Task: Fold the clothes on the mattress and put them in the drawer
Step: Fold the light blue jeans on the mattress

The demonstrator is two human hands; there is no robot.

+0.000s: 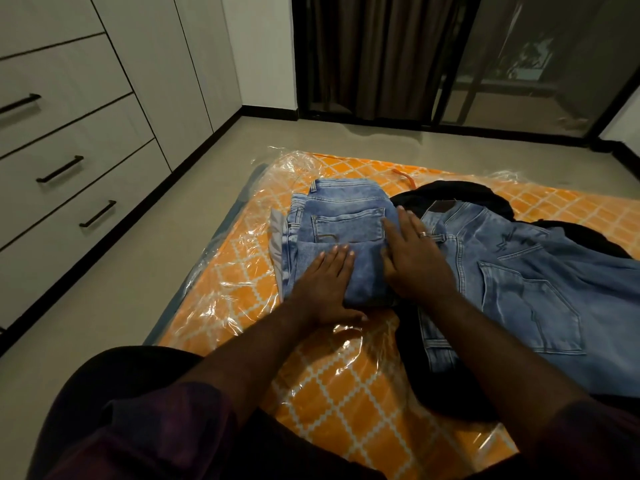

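- The folded jeans [341, 233], light blue denim with a back pocket facing up, lie on the left part of the mattress [311, 382], near its left edge.
- The left hand [327, 282] lies flat on the near left corner of the folded jeans, fingers straight and close together; its grip holds nothing, it only presses the cloth, and the thumb reaches off the denim onto the plastic.
- The right hand [414, 254] rests flat on the right edge of the same folded jeans, fingers spread and pointing away from the person, a ring on one finger; its grip is also wide and holds nothing.
- A second pair of jeans [519, 289], unfolded and of a similar blue, lies just beside the folded pair on the right, with two back pockets showing.
- A black garment [460, 195] lies under the unfolded jeans and shows past their far edge and near edge.
- The mattress sits on the floor [114, 289]; it has an orange cover with a white lattice pattern and a clear plastic wrap [214, 306] that shines and crumples at the corners.
- A white drawer unit [69, 140] with dark bar handles stands along the left wall, well apart from the mattress; all its drawers visible here are closed.
- Dark curtains [381, 53] hang at the far wall beside a glass door [536, 64].
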